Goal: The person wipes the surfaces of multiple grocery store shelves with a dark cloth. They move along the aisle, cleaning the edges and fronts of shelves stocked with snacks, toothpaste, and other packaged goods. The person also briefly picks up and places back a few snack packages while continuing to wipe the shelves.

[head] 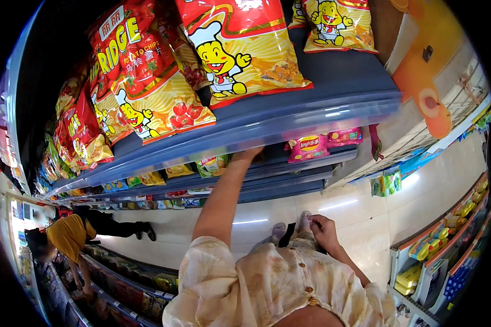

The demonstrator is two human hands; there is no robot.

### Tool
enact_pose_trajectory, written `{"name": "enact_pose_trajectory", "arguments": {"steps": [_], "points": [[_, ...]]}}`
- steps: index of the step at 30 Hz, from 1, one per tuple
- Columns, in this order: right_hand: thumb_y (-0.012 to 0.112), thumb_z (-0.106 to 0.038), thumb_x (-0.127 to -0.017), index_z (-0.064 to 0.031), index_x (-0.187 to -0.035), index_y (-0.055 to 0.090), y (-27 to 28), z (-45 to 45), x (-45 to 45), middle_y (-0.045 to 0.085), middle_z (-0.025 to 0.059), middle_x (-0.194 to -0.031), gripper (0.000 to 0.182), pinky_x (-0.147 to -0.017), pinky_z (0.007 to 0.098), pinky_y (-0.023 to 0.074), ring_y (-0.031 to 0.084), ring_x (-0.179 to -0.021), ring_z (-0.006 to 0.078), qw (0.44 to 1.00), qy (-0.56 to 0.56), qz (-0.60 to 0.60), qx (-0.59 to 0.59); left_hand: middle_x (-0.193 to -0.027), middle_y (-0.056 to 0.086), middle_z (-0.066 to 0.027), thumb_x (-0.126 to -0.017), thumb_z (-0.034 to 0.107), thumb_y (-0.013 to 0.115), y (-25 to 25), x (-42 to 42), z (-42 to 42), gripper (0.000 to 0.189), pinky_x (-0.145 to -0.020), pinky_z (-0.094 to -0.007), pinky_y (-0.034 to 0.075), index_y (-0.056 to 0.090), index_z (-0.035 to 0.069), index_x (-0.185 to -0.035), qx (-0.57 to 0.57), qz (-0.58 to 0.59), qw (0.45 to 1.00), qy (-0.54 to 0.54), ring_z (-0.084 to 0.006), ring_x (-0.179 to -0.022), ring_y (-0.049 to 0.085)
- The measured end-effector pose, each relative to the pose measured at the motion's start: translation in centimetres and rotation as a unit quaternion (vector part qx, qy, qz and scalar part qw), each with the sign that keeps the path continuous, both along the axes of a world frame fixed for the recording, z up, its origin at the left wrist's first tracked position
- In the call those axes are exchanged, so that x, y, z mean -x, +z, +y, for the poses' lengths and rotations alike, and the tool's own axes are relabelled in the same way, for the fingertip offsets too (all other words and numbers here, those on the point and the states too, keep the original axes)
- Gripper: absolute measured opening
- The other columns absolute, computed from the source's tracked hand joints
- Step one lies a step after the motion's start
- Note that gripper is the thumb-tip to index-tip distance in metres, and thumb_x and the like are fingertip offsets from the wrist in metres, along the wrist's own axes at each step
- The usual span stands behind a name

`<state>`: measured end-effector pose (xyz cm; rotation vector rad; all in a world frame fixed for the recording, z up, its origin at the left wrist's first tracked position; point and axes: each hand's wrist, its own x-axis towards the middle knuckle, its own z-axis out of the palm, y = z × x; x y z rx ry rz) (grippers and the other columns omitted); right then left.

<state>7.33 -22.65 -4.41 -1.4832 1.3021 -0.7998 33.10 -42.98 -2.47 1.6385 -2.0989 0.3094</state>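
Observation:
My left hand point(248, 153) reaches in beneath the upper shelf point(331, 73), beside a green bag of Lay's chips point(212, 165). The shelf's clear front strip point(278, 124) covers most of its fingers, so what it touches is hidden. To the right of that hand lie pink Lay's chip bags point(309, 148) on the lower shelf. Large red and yellow potato chip bags point(241, 53) stand on the upper shelf above. My right hand point(325, 232) hangs low at my side over the floor, fingers curled in, with nothing visible in it.
A person in a mustard top point(67, 235) bends over low shelving point(127, 282) at the left. Shelves with yellow bottles point(425, 247) stand at the right. Green packets point(386, 184) hang near the shelf's end. Light floor tiles point(352, 216) run between the rows.

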Motion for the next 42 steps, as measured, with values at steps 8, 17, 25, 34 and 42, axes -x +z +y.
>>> {"name": "enact_pose_trajectory", "arguments": {"steps": [8, 17, 25, 34, 42], "points": [[0.05, -0.003, -0.069, 0.0014, -0.083, 0.057, 0.2, -1.0, 0.0, 0.056, 0.0161, -0.067, 0.016, -0.054, 0.0291, 0.0436, 0.054, -0.054, 0.0224, 0.999, 0.042, 0.001, -0.019, -0.107, 0.048, -0.0205, -0.067, 0.008, 0.048, 5.6, 1.9, 1.8, 0.034, -0.086, -0.0403, 0.034, 0.051, 0.002, -0.1, -0.323, 0.012, 0.946, -0.03, -0.0336, -0.101, 0.044], [0.049, -0.003, -0.071, 0.0028, -0.084, 0.056, 1.0, -3.0, -0.8, 0.056, 0.0128, -0.064, 0.017, -0.051, 0.0263, 0.0414, 0.051, -0.053, 0.0165, 0.995, 0.104, 0.006, 0.007, -0.098, 0.054, -0.0183, -0.068, 0.01, 0.048, 12.8, 2.1, 7.5, 0.031, -0.081, -0.0364, 0.04, 0.056, -0.001, -0.096, -0.444, 0.023, 0.895, 0.023, -0.0323, -0.094, 0.051], [0.049, -0.002, -0.074, 0.0027, -0.084, 0.055, 0.5, -3.8, -1.0, 0.053, 0.0057, -0.06, 0.013, -0.043, 0.0224, 0.037, 0.045, -0.048, 0.0085, 0.991, 0.125, -0.007, 0.039, -0.101, 0.054, -0.0109, -0.06, 0.0, 0.058, 6.2, -2.6, 18.2, 0.051, -0.081, -0.0301, 0.042, 0.047, -0.001, -0.109, -0.272, 0.838, 0.472, -0.043, -0.0201, -0.088, 0.054], [0.049, -0.001, -0.074, 0.0038, -0.085, 0.054, 0.9, -3.7, -2.6, 0.053, 0.0061, -0.062, 0.013, -0.049, 0.0228, 0.0392, 0.046, -0.053, 0.0091, 0.985, 0.173, -0.007, 0.016, -0.096, 0.053, -0.0106, -0.06, 0.009, 0.062, 3.5, -2.6, 22.5, 0.05, -0.076, -0.0303, 0.046, 0.046, -0.001, -0.106, -0.199, 0.899, 0.391, -0.005, -0.0197, -0.085, 0.054], [0.049, -0.001, -0.073, 0.0029, -0.083, 0.055, 1.7, -2.8, -2.8, 0.052, 0.0049, -0.059, 0.013, -0.049, 0.0219, 0.0385, 0.047, -0.053, 0.0088, 0.988, 0.153, 0.02, -0.002, -0.093, 0.053, -0.0076, -0.066, -0.002, 0.058, 0.9, -8.2, 24.6, 0.04, -0.071, -0.0292, 0.044, 0.046, 0.0, -0.104, 0.011, 0.844, 0.504, 0.183, -0.0174, -0.081, 0.053]]}}
